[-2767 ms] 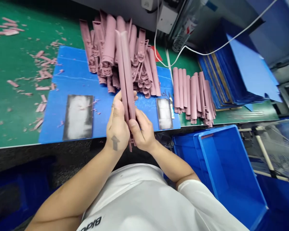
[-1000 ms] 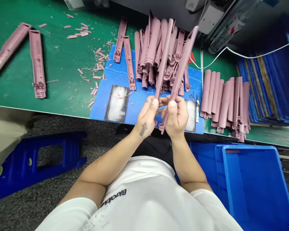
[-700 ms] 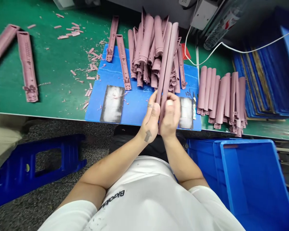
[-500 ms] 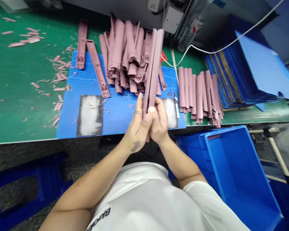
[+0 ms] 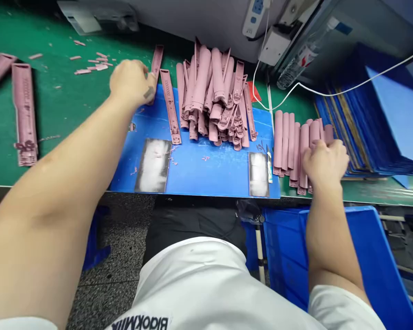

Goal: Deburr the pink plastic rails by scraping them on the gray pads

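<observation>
Reaching to the upper left, my left hand [image 5: 134, 82] has its fingers closed about a long pink plastic half-shell [image 5: 157, 59] at the corner of the blue board [image 5: 206, 174]. A second open half-shell [image 5: 170, 105] lies beside it, inner side up. Far to the right, my right hand [image 5: 325, 160] is closed over the row of rounded pink pieces [image 5: 285, 142], gripping one at the row's right end; the fingertips are partly hidden. Between the hands, a heap of pink shells [image 5: 203, 78] lies at the back of the board.
Two dark-edged white pads [image 5: 153, 165] lie on the board, with a cutter [image 5: 269, 165] near the right one. Pink scraps [image 5: 98, 62] and larger shells [image 5: 24, 110] lie on the green table. At right are blue sheets [image 5: 395, 123], a bottle [image 5: 304, 55], a white cable [image 5: 351, 91] and blue crates [image 5: 358, 238].
My hands were together in front of me around a long pink piece. They have parted, the left to the half-shell at upper left, the right to the row at right. The view has shifted.
</observation>
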Demonstrator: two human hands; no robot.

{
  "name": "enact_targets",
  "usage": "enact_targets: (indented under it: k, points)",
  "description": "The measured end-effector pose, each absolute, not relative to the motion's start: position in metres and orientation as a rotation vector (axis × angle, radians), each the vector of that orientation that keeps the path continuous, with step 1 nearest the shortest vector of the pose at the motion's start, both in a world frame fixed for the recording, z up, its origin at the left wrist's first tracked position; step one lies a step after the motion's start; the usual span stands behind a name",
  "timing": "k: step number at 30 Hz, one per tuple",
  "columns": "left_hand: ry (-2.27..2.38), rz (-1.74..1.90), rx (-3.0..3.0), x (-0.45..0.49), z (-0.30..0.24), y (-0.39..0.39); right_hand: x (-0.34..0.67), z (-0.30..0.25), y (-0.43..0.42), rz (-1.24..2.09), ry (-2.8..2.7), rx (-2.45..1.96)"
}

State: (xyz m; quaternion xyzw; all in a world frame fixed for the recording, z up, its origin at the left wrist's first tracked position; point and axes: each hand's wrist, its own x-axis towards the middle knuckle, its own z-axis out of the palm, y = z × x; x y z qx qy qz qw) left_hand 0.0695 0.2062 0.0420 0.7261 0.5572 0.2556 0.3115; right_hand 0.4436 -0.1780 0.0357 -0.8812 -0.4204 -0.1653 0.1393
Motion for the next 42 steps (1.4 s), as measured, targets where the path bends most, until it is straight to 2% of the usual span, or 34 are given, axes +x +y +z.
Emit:
enact_targets:
  k: [5, 10, 14, 17, 22, 26, 31, 42]
  points:
    - [1.719, 0.588, 1.592, 0.096, 0.032, 0.226, 0.412, 0.026, -0.081, -0.117, -1.457, -2.560]
    - [1.471, 0.792, 1.378, 0.056, 0.036, 0.205, 0.417, 0.011, 0.007, 0.214, -1.487, -2.625]
    - [1.243, 1.058, 1.261, 0.011, 0.044, 0.137, 0.426, 0.014, 0.006, 0.640, -1.286, -2.476]
    - [0.952, 1.137, 1.106, 0.003, 0.043, 0.076, 0.408, 0.023, -0.035, 0.787, -0.983, -2.243]
    - [0.616, 1.085, 0.864, 0.048, 0.019, 0.005, 0.328, 0.022, -0.115, 0.795, -0.731, -1.745]
    - [0.527, 1.022, 0.942, 0.089, -0.006, -0.030, 0.247, 0.000, -0.143, 0.635, -0.815, -1.515]
    - [0.580, 0.924, 0.967, 0.098, -0.020, -0.063, 0.187, -0.022, -0.137, 0.545, -0.979, -1.447]
    - [0.556, 0.948, 1.002, 0.097, -0.029, -0.078, 0.170, -0.027, -0.130, 0.469, -0.915, -1.493]
